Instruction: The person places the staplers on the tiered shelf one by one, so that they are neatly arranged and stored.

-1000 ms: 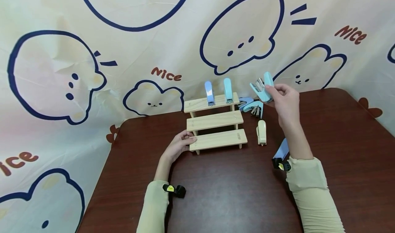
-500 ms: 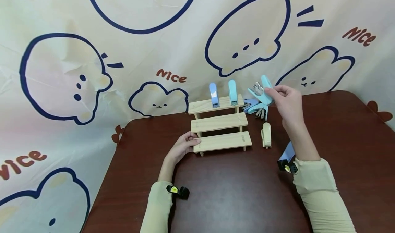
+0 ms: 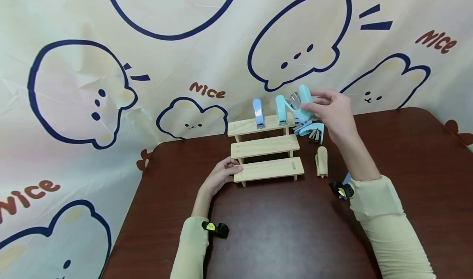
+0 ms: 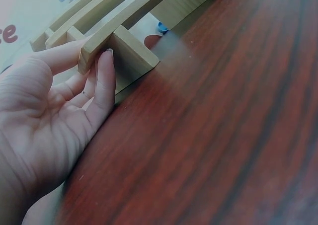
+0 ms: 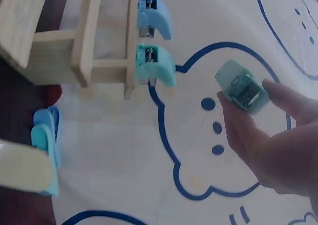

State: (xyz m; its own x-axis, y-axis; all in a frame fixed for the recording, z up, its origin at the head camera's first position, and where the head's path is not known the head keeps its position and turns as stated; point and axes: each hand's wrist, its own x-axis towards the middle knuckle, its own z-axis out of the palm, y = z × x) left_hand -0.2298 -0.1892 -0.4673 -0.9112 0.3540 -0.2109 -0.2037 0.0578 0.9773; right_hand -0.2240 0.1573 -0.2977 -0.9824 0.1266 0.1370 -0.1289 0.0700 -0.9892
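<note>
My left hand (image 3: 221,175) pinches the left end of the lowest board of a three-tier wooden stand (image 3: 267,170); the left wrist view shows the thumb and fingers around that board end (image 4: 94,48). Up by the right end of the top tier, my right hand (image 3: 334,110) holds a teal stapler (image 3: 305,102) between thumb and fingers, its arms spread apart. On the top tier stand a periwinkle-blue stapler (image 3: 258,114) and another teal stapler (image 3: 281,110). In the head view the held stapler slightly overlaps that teal one; in the right wrist view a gap separates them.
Behind the stand's right end, a spread teal stapler (image 3: 315,129) and a blue one lie on the brown table (image 3: 273,229). A cream stapler (image 3: 322,162) rests right of the stand. Another blue stapler (image 3: 347,177) is mostly hidden by my right wrist. A patterned cloth hangs behind.
My right hand has carried the teal stapler leftward, closer to the top tier's right end. My left hand keeps its grip on the stand. The head view has shifted slightly.
</note>
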